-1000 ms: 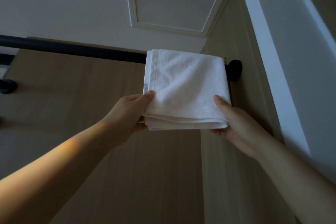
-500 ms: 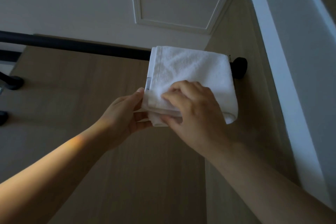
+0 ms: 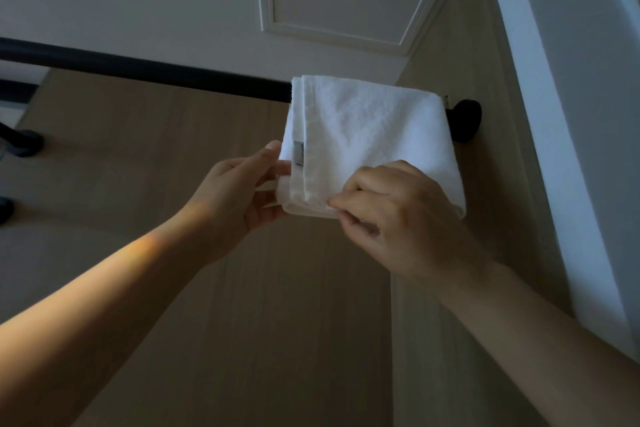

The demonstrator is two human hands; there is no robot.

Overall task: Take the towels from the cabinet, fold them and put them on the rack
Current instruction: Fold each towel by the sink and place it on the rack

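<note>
Right grip (image 3: 408,218) pinching towel (image 3: 374,128) hem, left grip (image 3: 235,198) on corner — draped over rack (image 3: 156,74)

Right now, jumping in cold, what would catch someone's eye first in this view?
The folded white towel hangs over the black rail near its right-end mount, bright against the wood panelling. Both hands are at its lower edge: the left hand pinches the left corner below a small grey tag, and the right hand pinches the bottom hem.

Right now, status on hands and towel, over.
Left hand pinching towel at lower left corner. Right hand pinching its bottom edge. Towel draped over black rack, nothing blocking.
</note>
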